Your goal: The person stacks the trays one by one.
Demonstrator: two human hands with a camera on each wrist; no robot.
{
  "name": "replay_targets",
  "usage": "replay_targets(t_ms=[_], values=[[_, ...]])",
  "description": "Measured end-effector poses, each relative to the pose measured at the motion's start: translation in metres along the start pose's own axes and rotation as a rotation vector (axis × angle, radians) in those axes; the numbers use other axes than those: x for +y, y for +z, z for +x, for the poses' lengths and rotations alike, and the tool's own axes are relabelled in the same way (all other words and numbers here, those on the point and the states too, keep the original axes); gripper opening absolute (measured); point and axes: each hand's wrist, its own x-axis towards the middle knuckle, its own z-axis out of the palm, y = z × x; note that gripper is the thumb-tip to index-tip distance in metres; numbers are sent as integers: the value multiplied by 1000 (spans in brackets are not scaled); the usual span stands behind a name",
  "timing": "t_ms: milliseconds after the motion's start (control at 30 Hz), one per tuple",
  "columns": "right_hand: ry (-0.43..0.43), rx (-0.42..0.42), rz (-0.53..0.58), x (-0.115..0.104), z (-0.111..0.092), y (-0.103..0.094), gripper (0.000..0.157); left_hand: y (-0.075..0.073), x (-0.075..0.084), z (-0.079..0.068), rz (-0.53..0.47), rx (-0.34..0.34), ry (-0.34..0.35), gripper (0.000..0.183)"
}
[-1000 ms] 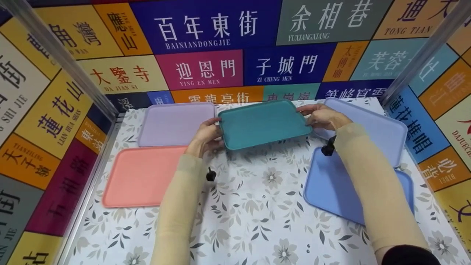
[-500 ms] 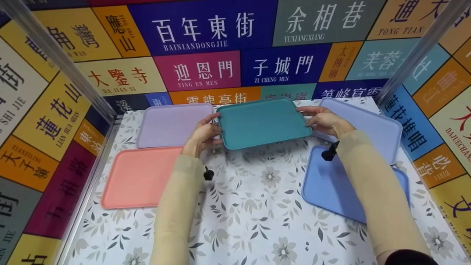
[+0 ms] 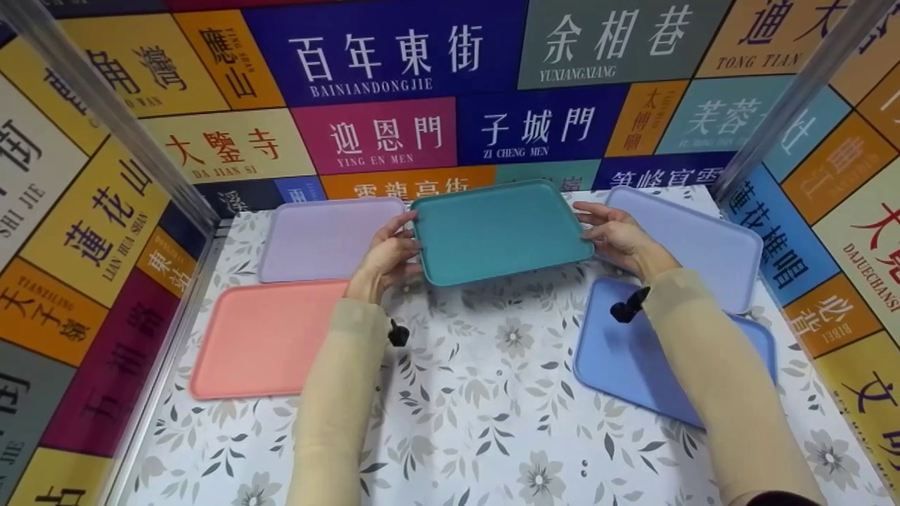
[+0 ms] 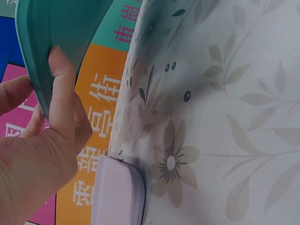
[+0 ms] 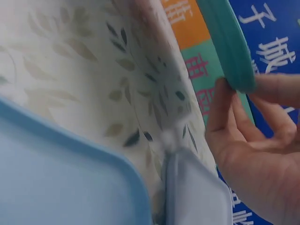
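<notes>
A rectangular teal tray (image 3: 503,232) is held off the table toward the back, its far edge overlapping the wall's bottom row of signs in the head view. My left hand (image 3: 387,256) pinches its left end, with the thumb on one face and fingers behind, as the left wrist view shows on the tray's rim (image 4: 35,61). At the other end, my right hand (image 3: 622,239) pinches the right edge between thumb and fingers; the right wrist view shows this grip on the tray's corner (image 5: 234,56). A shadow falls on the tablecloth beneath.
On the left lie a lilac tray (image 3: 330,239) and, nearer, a coral tray (image 3: 260,344). On the right, a pale periwinkle tray (image 3: 696,246) lies behind a blue tray (image 3: 626,358). A floral cloth (image 3: 485,422) covers the table; sign-printed walls (image 3: 394,49) enclose it.
The teal tray's far edge has risen a little, showing more of its face. Both hands keep their hold at its ends. The head view has shifted slightly; the other trays lie unmoved.
</notes>
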Motion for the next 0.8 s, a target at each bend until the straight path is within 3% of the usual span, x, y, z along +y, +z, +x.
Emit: replay_targets(t_ms=[233,433,600,800], values=[[-128,291,229,13,-11,29,69,1,-6,-2,-21,34,39,77],[-276,496,314,36,-19,72,80,3,-12,-4,-18,96,75,77],[-383,583,357,57,-23,114,90,6,-16,-4,-17,134,84,78],[-430,593,404,79,-25,154,95,10,-19,-4,-16,145,80,78]])
